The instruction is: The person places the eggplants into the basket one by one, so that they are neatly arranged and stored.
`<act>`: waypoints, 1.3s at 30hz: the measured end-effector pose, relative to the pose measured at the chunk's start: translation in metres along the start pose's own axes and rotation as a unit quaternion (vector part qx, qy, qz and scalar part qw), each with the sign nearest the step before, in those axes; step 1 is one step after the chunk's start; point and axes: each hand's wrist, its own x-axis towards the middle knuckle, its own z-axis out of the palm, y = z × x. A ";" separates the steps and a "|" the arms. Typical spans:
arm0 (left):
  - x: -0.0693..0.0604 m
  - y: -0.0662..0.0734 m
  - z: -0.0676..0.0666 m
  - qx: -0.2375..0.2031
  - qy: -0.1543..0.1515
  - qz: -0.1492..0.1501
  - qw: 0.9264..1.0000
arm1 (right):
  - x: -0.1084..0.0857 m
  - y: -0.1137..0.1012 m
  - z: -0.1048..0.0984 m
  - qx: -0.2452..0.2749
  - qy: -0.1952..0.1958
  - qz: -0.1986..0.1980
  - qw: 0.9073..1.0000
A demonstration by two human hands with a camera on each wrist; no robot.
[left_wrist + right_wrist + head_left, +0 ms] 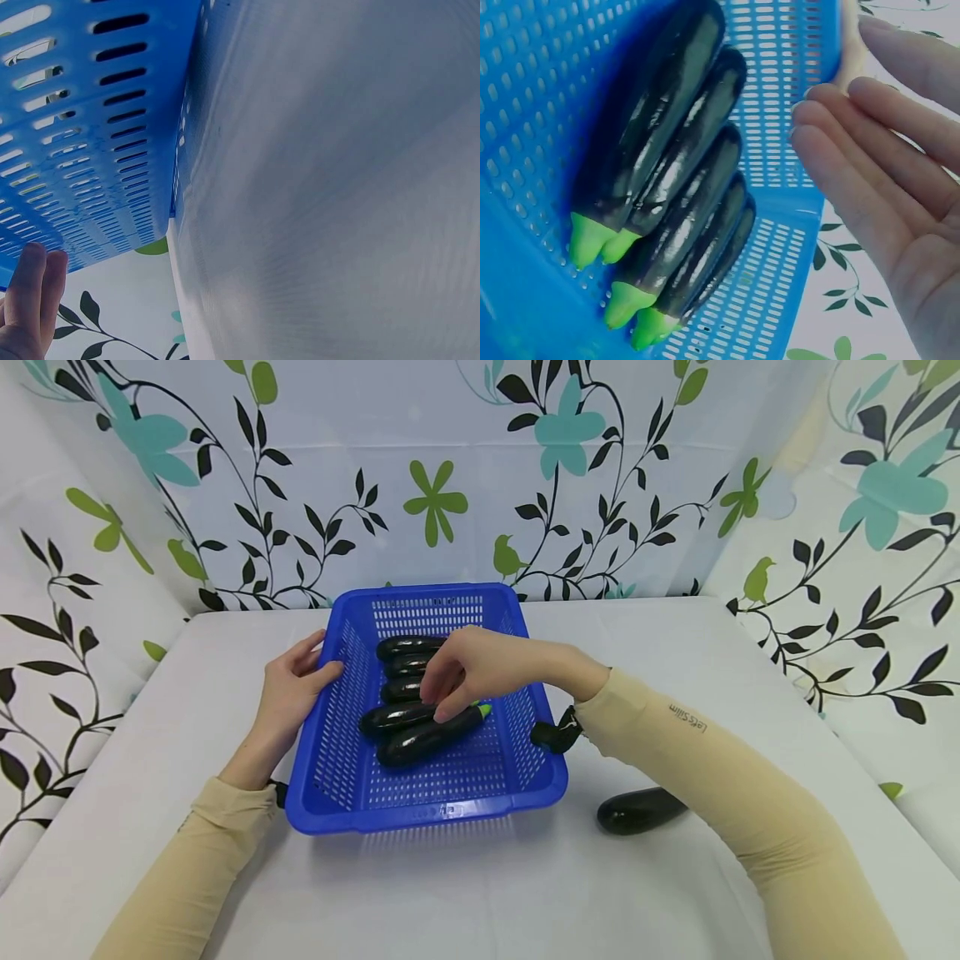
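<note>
A blue plastic basket (450,806) with slotted walls holds several glossy dark eggplants (431,739), lying side by side; the right wrist view shows their green stem ends (630,300). My left hand (296,689) holds the basket's left rim, thumb over the edge and fingers along the outer wall, where the left wrist view shows fingertips (31,277). Above the eggplants hovers my right hand (468,668), its fingers loosely bent and nothing between them. One more eggplant (637,811) lies on the table to the right of the basket, partly hidden under the right forearm.
A white cloth covers the table (420,893). Behind it and along both sides hangs a pale curtain (420,418) printed with leaves, flowers and birds. A black strap (557,735) at the right wrist hangs over the basket's right wall.
</note>
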 end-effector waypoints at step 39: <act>0.000 0.000 -0.001 0.010 0.002 0.002 1.000 | -0.070 0.020 -0.012 0.029 0.071 0.011 0.997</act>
